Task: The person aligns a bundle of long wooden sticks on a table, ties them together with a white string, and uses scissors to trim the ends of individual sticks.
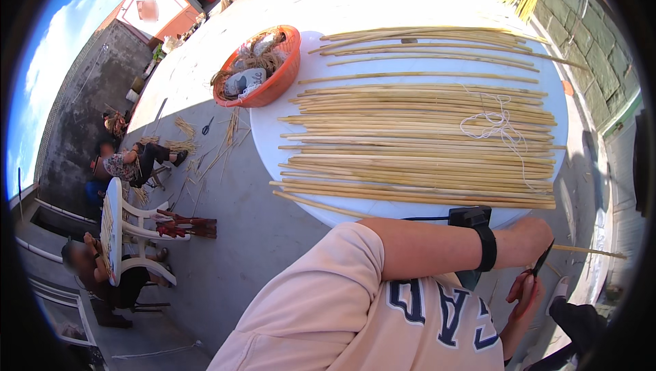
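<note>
My left hand [530, 238] is bent over beside the near right edge of the white round table [271, 140], its fingers mostly hidden. A pale stalk [589, 251] sticks out to the right past it. Below it, my right hand [524, 291] has its fingers closed on a dark, narrow tool [543, 259], perhaps scissors, that reaches up to the left hand. Many straight peeled stalks [420, 153] lie side by side across the table. A loose tangle of white string [494, 125] rests on them at the right.
An orange plastic basket [287, 71] of fibre and string stands at the table's far left. Scissors [207, 126] and cut stalks lie on the ground. Two people sit at the left, one at a small white table [115, 227]. A person's dark-trousered leg [579, 320] is close at lower right.
</note>
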`<state>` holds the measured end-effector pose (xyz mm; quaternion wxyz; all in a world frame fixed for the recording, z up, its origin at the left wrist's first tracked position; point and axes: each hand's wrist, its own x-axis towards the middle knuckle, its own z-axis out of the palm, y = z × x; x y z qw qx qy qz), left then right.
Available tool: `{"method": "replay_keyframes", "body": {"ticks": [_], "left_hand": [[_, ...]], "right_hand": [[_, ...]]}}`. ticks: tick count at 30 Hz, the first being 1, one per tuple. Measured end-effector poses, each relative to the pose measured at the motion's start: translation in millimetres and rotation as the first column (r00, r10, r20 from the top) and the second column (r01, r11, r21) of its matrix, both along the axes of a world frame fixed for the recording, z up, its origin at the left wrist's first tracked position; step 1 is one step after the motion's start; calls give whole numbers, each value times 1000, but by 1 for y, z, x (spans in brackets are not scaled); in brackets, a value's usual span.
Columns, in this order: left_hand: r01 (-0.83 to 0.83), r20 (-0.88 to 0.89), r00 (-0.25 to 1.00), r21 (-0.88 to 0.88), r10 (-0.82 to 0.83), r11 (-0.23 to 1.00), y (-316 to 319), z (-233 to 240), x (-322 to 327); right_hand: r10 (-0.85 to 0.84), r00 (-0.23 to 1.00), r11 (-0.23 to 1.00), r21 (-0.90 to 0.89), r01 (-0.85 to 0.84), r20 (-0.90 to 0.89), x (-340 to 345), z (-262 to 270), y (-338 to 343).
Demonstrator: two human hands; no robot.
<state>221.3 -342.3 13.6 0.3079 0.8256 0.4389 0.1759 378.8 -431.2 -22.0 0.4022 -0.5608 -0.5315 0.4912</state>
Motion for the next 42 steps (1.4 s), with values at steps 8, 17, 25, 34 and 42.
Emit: {"method": "replay_keyframes", "body": {"ticks": [8, 17, 25, 34, 42], "left_hand": [[-9, 187, 982, 52, -1, 999, 7, 1, -3], [21, 156, 987, 154, -45, 988, 13, 1, -6], [-16, 224, 975, -2, 16, 1000, 14, 9, -15], [-28, 200, 979, -77, 43, 997, 22, 7, -16], [-37, 216, 976, -8, 38, 999, 21, 1, -19]], "right_hand": [[-42, 999, 999, -9, 42, 19, 5, 3, 7], [-45, 999, 995, -89, 44, -8, 8, 7, 15], [-64, 998, 953, -297, 54, -25, 12, 20, 19], [12, 1000, 937, -350, -4, 21, 14, 29, 31], [22, 998, 918, -398, 1, 54, 12, 28, 34]]}}
